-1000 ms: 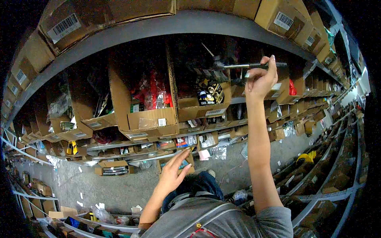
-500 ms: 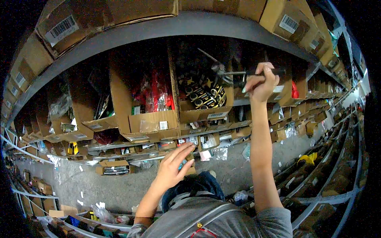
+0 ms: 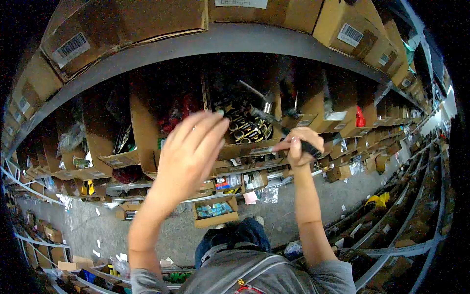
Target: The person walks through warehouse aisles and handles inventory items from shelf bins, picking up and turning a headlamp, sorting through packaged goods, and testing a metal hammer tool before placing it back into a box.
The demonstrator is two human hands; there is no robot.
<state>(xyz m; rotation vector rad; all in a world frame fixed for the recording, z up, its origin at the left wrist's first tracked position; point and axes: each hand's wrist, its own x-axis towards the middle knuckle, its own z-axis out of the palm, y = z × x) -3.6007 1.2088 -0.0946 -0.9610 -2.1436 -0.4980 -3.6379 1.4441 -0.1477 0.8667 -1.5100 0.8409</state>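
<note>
My right hand [image 3: 304,145] is closed around the black handle of a metal tool [image 3: 268,115]. A short silvery cylinder and a thin rod stick out at the tool's far end; its exact kind is unclear. That end is over a cardboard bin [image 3: 254,149] of black-and-gold packages [image 3: 247,128]. My left hand [image 3: 191,147], slightly blurred, is raised with fingers stretched out and nothing visible in it. It hovers before the neighbouring bin, where red plastic-wrapped items [image 3: 180,113] are partly hidden behind it.
A grey shelf beam [image 3: 245,39] runs above the bins, with cardboard boxes [image 3: 161,22] on top. Lower shelves hold more bins. On the floor [image 3: 171,228] sits an open box of blue packets [image 3: 214,209]. Another rack [image 3: 391,230] stands to the right.
My right hand has come down and slightly left, tilting the tool so its handle points toward me. My left hand has risen up and left in front of the bins.
</note>
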